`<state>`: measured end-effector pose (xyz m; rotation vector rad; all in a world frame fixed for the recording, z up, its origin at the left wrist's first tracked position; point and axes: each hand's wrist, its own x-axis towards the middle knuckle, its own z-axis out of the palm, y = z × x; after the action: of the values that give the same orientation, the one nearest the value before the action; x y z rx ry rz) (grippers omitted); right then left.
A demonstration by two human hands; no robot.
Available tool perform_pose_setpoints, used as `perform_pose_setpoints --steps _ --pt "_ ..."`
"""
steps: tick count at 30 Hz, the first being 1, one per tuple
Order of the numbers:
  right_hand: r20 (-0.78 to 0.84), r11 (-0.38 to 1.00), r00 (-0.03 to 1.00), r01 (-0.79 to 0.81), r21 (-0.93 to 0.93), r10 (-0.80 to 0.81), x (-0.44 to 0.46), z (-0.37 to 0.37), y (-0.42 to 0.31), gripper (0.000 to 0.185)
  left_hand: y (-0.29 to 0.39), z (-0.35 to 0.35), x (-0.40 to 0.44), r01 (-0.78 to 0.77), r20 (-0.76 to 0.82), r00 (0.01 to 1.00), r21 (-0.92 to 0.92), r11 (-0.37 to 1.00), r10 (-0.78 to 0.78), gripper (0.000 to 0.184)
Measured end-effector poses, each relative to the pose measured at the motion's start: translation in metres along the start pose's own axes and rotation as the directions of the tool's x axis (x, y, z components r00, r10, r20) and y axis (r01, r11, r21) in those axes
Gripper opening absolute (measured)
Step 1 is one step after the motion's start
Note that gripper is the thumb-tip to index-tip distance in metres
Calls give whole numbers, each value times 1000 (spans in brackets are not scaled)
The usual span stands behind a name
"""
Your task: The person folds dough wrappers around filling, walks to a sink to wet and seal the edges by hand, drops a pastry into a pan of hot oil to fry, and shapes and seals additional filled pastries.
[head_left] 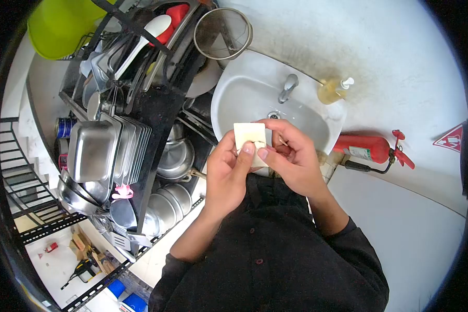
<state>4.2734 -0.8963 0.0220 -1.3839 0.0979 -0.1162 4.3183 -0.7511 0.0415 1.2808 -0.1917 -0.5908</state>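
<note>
Both my hands hold a small pale yellow square (248,133) up in front of my body, over the near edge of the white sink (222,99). It looks flat and thin, but whether it is paper, cloth or sponge I cannot tell. My left hand (230,174) grips its left side, thumb on the near face. From the right, my right hand (296,161) pinches its lower right part, with the thumb tip close to the other thumb. The fingers behind the square are partly hidden.
A tap (288,88) and a soap bottle (332,91) are on the sink. To the right, a red fire extinguisher (366,148) is by the wall. At left, a black rack (158,119) carries metal trays (96,151), pans and utensils; a round strainer (223,34) sticks out beside the sink.
</note>
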Motion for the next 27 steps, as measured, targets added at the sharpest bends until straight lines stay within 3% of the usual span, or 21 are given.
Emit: perform_pose_setpoints --steps 2,5,8,13,16,19,22,23,27 --pt "-21 1000 1000 9 18 -9 0 3 2 36 0 -2 -1 22 11 1000 -7 1000 -22 36" --pt "-64 996 998 26 83 -20 1 7 4 35 -2 -3 -3 61 -11 998 -175 983 -64 37" --pt "-70 992 997 35 124 -26 4 5 7 34 -9 -6 0 -115 66 992 52 992 111 40" --pt "-10 1000 1000 -4 -13 4 5 -1 -11 37 -4 -8 3 -57 73 996 -6 998 57 43" --pt "-78 991 992 96 -94 -104 11 -4 -8 39 1 -2 7 1 13 1000 -88 996 0 43" --pt "-148 999 989 33 31 -28 13 -8 -10 37 7 2 11 82 -14 996 -205 975 -87 42" --pt "-30 994 999 8 -109 -12 11 -27 -5 34 6 0 14 132 24 991 -268 954 -131 36" --pt "-23 997 1000 3 -80 -4 10 -28 -5 33 4 0 14 143 40 990 -280 949 -137 33" --pt "-63 998 997 -41 50 44 9 -23 -14 31 -3 1 17 84 16 996 -255 963 -82 32"
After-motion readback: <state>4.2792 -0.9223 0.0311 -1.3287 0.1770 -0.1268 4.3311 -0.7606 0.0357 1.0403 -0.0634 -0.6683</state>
